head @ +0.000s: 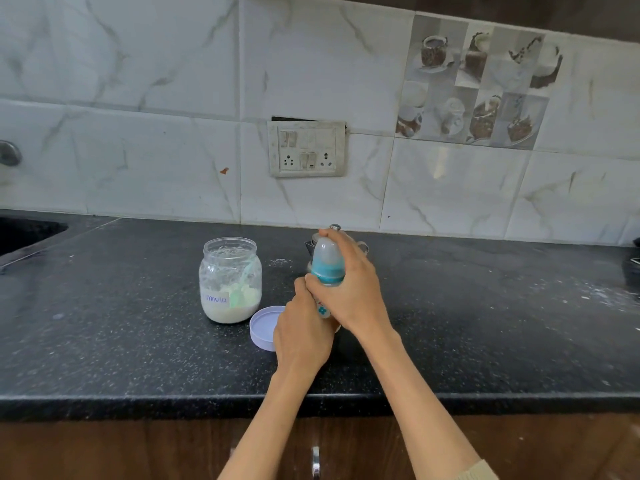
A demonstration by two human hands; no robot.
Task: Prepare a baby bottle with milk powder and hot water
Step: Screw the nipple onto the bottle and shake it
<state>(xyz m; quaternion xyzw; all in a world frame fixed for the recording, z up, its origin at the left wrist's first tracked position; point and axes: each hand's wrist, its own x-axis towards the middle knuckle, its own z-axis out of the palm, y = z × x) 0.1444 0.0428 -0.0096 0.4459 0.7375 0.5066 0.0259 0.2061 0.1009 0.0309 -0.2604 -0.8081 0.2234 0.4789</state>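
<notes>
Standing on the tabletop (pixel 450 323), right of the open formula jar (pixel 230 280), the baby bottle (pixel 327 268) is being held: left grip (pixel 303 336) curling round its body, right grip (pixel 349 289) wrapping its teal collar.

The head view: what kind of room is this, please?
Most likely a home kitchen: a dark stone counter against a marble-look tiled wall, a sink at far left, and decorative cup tiles.

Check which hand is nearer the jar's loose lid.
Left. The left hand grips the bottle low, right beside the lid; the right hand grips the bottle's top, higher and farther.
</notes>
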